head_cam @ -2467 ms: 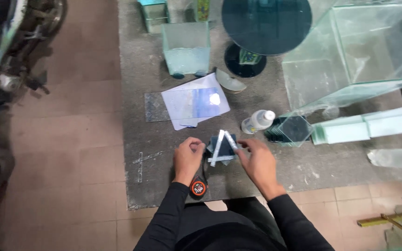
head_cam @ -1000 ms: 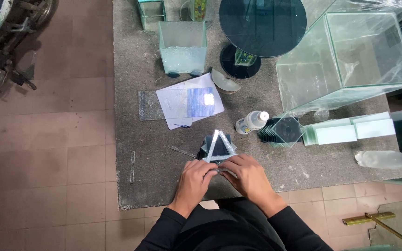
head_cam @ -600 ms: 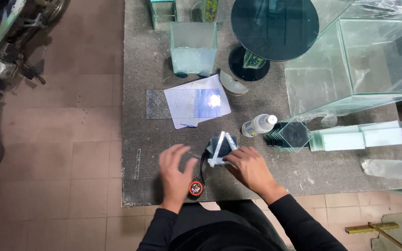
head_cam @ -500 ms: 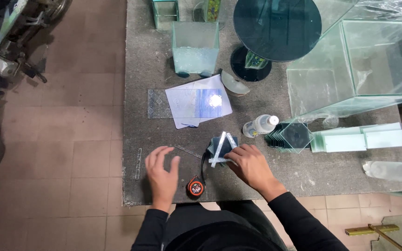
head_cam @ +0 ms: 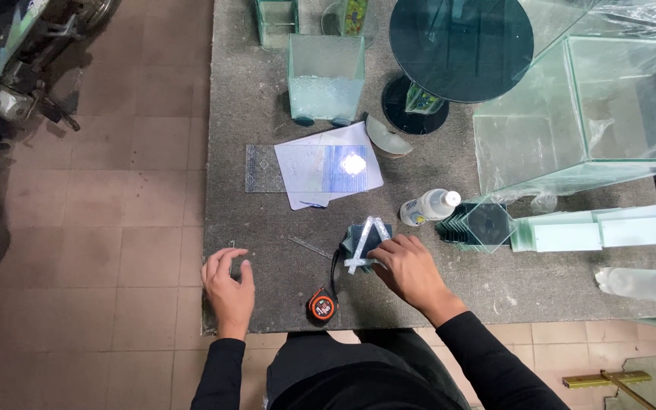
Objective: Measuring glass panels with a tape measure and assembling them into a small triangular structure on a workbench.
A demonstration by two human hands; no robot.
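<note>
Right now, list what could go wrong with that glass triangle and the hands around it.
Only the right hand steadies the glass triangle; its propped strips might slip apart and fall. Bare fingers on glass edges could get cut. The left hand rests at the table's edge, near a loose glass strip and the tape measure, which it might knock off.

Black long sleeves (2 bare hands).

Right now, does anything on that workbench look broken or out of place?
A curved glass offcut lies loose beside the papers, looking like a broken piece. A plastic bottle lies on its side. The right hand steadies a leaning triangular glass piece; the left hand rests at the mat's edge.
</note>
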